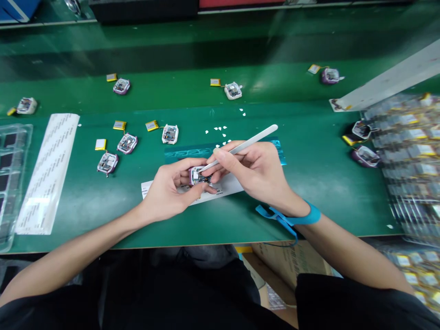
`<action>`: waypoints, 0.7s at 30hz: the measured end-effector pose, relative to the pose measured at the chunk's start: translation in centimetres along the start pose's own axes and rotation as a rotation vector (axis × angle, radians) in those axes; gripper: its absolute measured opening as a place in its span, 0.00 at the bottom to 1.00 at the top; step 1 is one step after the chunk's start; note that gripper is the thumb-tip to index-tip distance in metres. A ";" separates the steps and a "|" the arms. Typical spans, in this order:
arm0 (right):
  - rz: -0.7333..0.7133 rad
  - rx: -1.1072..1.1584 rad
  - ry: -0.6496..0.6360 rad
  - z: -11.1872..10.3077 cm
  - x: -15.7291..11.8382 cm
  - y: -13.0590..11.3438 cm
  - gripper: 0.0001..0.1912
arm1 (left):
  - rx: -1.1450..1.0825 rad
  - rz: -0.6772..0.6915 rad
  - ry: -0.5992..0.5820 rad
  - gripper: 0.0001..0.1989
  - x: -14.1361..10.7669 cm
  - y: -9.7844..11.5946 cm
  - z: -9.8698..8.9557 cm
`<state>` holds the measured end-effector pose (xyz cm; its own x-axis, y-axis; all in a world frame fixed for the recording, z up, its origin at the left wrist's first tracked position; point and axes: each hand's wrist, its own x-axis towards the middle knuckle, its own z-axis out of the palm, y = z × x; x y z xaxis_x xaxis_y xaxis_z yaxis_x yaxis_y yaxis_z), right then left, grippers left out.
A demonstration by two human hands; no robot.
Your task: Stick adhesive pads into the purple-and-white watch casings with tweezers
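Note:
My left hand [173,188] is closed around the edges of a small purple-rimmed watch case [195,176] with its circuit board showing. Between the thumb and fingers of my right hand [256,172] is a slim white stick tool [254,139]. Its broad rounded end points up and right, and its narrow tip reaches the board. My right fingertips also come close to the case and hide part of it. Below both hands lies a printed white strip [227,191]. A shiny blue-green film strip [189,152] is just behind them.
Several open watch cases with wired batteries, such as this purple one [127,143] and this white one [170,134], lie about the green bench [137,229]. Stacked clear trays [412,160] stand right, near a slanted white post [388,75]. A white sticker sheet [48,174] lies left.

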<state>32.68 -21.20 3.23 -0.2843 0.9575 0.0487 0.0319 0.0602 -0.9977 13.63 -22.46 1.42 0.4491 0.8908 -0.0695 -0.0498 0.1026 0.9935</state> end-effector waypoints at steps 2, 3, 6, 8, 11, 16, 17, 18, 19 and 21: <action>-0.012 -0.002 0.007 0.0 0.0 0.1 0.20 | -0.010 -0.002 -0.002 0.18 -0.1 0.1 0.0; -0.022 -0.009 0.012 0.0 0.0 0.2 0.20 | -0.017 -0.004 -0.003 0.17 -0.1 0.1 0.0; -0.077 -0.099 0.015 0.1 -0.3 0.2 0.20 | -0.032 -0.010 -0.007 0.14 -0.1 -0.1 0.0; -0.166 -0.240 0.007 -0.1 -0.5 0.2 0.19 | -0.015 -0.014 -0.029 0.12 0.2 -0.2 -0.2; -0.396 -0.440 0.011 -0.6 -0.7 0.0 0.11 | 0.130 -0.020 -0.127 0.13 0.9 0.4 -1.1; -0.599 -0.541 0.060 -1.2 -0.3 0.5 0.10 | 0.776 0.094 -0.132 0.12 -0.4 5.1 -3.8; -0.590 -0.567 0.020 -1.2 -0.1 0.8 0.11 | 0.891 0.131 -0.039 0.11 -1.2 6.0 -4.2; -0.577 -0.592 -0.034 -1.1 0.1 1.1 0.11 | 0.988 0.157 0.072 0.12 -1.9 6.8 -4.4; -0.561 -0.613 -0.093 -1.0 0.2 1.5 0.12 | 1.073 0.169 0.169 0.12 -2.6 7.3 -4.5; -0.521 -0.644 -0.197 -0.7 0.4 2.3 0.13 | 1.211 0.155 0.236 0.14 -3.6 7.6 -4.5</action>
<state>33.29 -20.52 1.01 -0.5734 0.7000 0.4257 0.3730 0.6857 -0.6251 7.58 -22.88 8.80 0.3344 0.9278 0.1656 0.8232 -0.3731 0.4279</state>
